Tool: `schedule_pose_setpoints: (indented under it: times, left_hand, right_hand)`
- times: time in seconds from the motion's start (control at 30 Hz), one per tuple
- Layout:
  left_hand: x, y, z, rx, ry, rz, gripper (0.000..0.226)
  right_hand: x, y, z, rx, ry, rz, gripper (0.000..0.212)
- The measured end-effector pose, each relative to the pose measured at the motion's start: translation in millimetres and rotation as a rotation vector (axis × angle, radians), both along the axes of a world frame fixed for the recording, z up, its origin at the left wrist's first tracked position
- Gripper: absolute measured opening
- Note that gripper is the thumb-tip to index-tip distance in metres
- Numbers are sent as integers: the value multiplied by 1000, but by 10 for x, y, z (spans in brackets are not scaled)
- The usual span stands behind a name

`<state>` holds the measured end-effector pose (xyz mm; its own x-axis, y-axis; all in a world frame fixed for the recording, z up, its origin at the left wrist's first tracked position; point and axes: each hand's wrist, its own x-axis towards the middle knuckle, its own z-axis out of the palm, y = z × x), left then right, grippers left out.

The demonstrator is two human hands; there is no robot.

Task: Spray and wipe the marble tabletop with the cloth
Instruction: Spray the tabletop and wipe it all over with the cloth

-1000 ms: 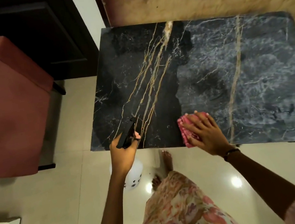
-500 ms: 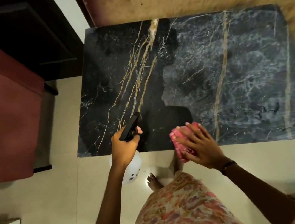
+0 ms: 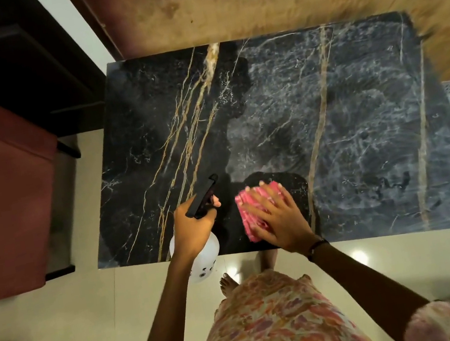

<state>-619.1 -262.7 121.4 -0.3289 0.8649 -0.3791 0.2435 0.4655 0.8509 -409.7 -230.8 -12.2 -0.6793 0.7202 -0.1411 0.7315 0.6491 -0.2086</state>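
**Wiping the near edge of the marble top**

From the head camera we see the marble tabletop (image 3: 346,131) filling the middle of the frame, black with gold and white veins. The pink cloth (image 3: 251,213) lies on it at lower centre, close to the near edge. Our right hand (image 3: 279,221) lies flat on the cloth, fingers spread, pressing it to the stone. Our left hand (image 3: 193,230) is just left of it, wrapped around the neck of the spray bottle (image 3: 202,252), whose black nozzle points toward the upper right and whose white body hangs over the table's near edge.

We judge the cloth soft and light; it will bunch under a push, so a broad flat palm on top suits it best. The marble looks hard, smooth and probably slick where it is wet. A greyish film shows across the centre and right of the top, and the patch around the cloth looks darker.

A red chair (image 3: 1,185) stands at the left of the frame, apart from the table. A brown wall runs along the top. Nothing stands on the tabletop to block a wipe.
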Motion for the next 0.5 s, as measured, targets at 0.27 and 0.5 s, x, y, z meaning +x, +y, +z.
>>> schedule_pose_setpoints:
  times: [0.27,0.5]
  left_hand:
    - [112,265,13,-20,-9,24,19]
    - [140,501,-50,-7,24,36,26]
  right_hand:
    - [926,534,21,72,-16,-67,59]
    - [-25,1144,98,21,10,-249,61]
